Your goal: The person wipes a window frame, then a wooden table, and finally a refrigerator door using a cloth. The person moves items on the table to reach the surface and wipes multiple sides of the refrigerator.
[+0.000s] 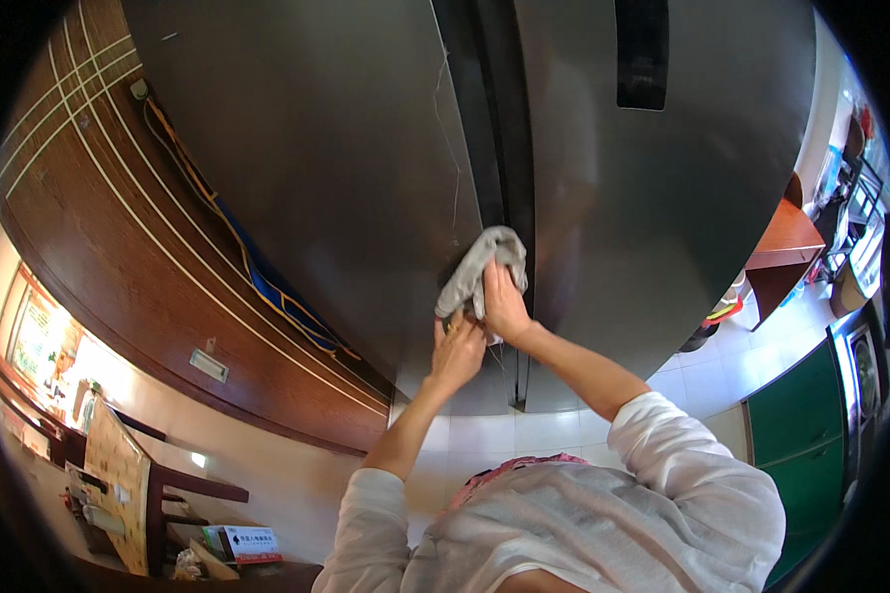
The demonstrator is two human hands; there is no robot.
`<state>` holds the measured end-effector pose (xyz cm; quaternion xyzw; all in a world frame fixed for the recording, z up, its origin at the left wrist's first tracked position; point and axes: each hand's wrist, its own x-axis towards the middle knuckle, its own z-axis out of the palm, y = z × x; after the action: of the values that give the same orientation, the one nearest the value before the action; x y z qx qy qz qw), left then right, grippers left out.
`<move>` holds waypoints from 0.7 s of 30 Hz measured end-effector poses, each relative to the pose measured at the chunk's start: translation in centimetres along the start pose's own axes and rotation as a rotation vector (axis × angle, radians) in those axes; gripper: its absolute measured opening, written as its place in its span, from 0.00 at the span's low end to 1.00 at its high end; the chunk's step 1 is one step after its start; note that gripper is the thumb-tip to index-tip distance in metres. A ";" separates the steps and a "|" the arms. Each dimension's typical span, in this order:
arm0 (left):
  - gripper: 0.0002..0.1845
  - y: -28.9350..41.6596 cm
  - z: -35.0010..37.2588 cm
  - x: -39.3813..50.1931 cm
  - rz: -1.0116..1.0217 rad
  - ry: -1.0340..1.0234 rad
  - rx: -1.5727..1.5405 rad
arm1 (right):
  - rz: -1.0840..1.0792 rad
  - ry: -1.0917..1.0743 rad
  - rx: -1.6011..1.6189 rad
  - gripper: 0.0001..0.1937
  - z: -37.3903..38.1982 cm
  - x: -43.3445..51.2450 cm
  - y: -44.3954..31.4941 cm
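Observation:
A grey cloth (482,259) is bunched against the dark, glossy double-door refrigerator (311,163), near the gap between the doors. My right hand (506,302) presses on the cloth from the right, its fingers partly hidden in the folds. At the cloth's lower end, my left hand (460,350) grips its edge; a ring shows on one finger. Above the cloth, a thin pale thread-like line (457,170) runs down the left door. A black panel (641,59) is set high in the right door.
A brown wood panel (141,222) with pale lines stands left of the refrigerator, with a blue, orange-edged item (274,293) in the gap. Rightward are a reddish-brown table (786,237) and green cabinets (797,430). A wooden table (115,474) and boxes (248,543) are at lower left.

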<state>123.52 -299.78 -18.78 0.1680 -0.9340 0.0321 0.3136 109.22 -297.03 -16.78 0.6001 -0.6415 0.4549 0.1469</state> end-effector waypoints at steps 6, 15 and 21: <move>0.12 4.7 3.4 -3.8 -0.386 -0.295 -0.452 | 0.284 -0.303 0.330 0.42 -0.3 -8.0 2.4; 0.23 6.3 -7.8 2.9 -0.508 0.517 -0.848 | -0.369 0.146 0.225 0.37 -10.0 5.2 -4.4; 0.34 5.0 -8.4 3.7 -0.650 0.791 -1.327 | -0.552 -0.078 -0.327 0.36 -6.3 9.9 -5.0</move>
<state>123.88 -294.80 -9.63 0.1858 -0.4854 -0.5596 0.6456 109.16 -297.86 -4.03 0.7367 -0.5242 0.2657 0.3345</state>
